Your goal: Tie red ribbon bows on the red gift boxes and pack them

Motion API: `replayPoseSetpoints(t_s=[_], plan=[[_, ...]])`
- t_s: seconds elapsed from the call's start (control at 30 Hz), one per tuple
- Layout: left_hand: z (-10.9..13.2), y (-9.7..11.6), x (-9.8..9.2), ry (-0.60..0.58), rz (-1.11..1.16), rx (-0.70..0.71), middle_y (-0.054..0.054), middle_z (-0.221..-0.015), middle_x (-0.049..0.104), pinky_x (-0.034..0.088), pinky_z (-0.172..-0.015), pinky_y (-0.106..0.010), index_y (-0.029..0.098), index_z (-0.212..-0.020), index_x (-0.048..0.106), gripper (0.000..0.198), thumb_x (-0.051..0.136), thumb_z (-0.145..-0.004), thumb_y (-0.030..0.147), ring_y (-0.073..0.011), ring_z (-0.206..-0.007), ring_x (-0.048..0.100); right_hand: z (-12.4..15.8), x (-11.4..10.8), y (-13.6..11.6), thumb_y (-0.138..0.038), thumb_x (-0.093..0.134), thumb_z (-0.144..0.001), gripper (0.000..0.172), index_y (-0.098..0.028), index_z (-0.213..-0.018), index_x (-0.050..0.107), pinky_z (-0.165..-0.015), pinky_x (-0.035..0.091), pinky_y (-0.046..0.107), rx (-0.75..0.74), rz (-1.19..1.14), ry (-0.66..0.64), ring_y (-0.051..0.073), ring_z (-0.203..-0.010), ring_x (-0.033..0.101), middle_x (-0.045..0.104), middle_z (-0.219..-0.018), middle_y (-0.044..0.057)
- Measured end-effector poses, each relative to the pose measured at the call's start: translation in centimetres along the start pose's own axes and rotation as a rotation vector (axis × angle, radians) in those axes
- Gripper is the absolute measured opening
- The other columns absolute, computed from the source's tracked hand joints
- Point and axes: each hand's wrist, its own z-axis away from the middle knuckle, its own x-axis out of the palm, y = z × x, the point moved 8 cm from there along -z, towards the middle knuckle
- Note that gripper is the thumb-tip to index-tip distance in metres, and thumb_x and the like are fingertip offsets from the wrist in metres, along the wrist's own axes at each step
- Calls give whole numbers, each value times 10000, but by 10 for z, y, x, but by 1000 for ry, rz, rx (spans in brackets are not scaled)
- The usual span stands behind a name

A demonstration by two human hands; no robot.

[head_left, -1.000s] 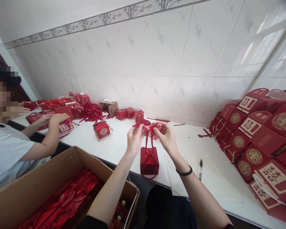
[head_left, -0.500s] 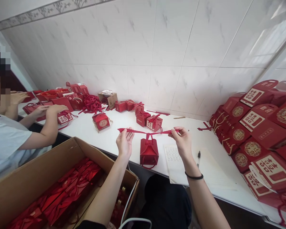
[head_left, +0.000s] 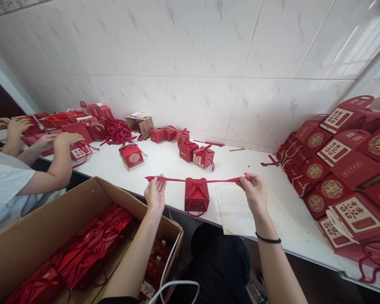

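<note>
One open carton [head_left: 57, 223] stands at the left, close by the left arm [head_left: 131, 249], so that elbow is best carried clear of its wall. The left hand [head_left: 155, 196] has its grip pinched on one end of the red ribbon [head_left: 174, 179]; spreading the pinch across the band's full width would probably spare it a twist. In the middle, the red gift box [head_left: 196, 198] stands upright at the near edge of the table [head_left: 163, 162], the ribbon meeting it at the top. Whether a knot sits there is too small to tell. The pull should be level and equal on both sides, since a lopsided tug could tip the box or drag it over that edge. Next comes the paper [head_left: 236, 211], best not swept by a sleeve or wrist. The right hand [head_left: 256, 196] has its grip pinched on the ribbon's other end, the span almost straight and apparently taut.
</note>
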Motion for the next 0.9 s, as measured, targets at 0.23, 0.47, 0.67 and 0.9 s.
replayPoseSetpoints(t_s=[0.23,0.47,0.67,0.9], plan=[[-8,-2,-20,60,-1,-24,-57,-704,684,528,-783,-249,131,-663,560,170,514,-816,74,-104,-723,660,1,-22,9,-388,796,-486,458,-168,-818,570,-691,564,325,30,20,86,143,-673,582,524,-669,-33],[-13,2,-34,52,-75,-21,-64,-698,686,528,-750,-234,116,-685,584,153,516,-811,62,-103,-696,662,3,-36,21,-445,820,-453,535,-160,-834,576,-695,568,347,56,63,83,154,-665,597,563,-671,-13],[-18,5,-32,47,-110,-19,-73,-709,685,523,-812,-270,117,-671,575,153,520,-805,68,-111,-706,667,9,-41,25,-486,820,-464,558,-162,-846,576,-694,565,352,39,97,81,163,-685,604,577,-697,-2],[-27,0,-24,46,-125,-42,-84,-718,686,521,-834,-268,120,-659,566,155,523,-799,71,-111,-728,668,23,-55,33,-515,800,-481,549,-165,-836,570,-704,561,356,50,150,96,183,-698,619,602,-695,12]])
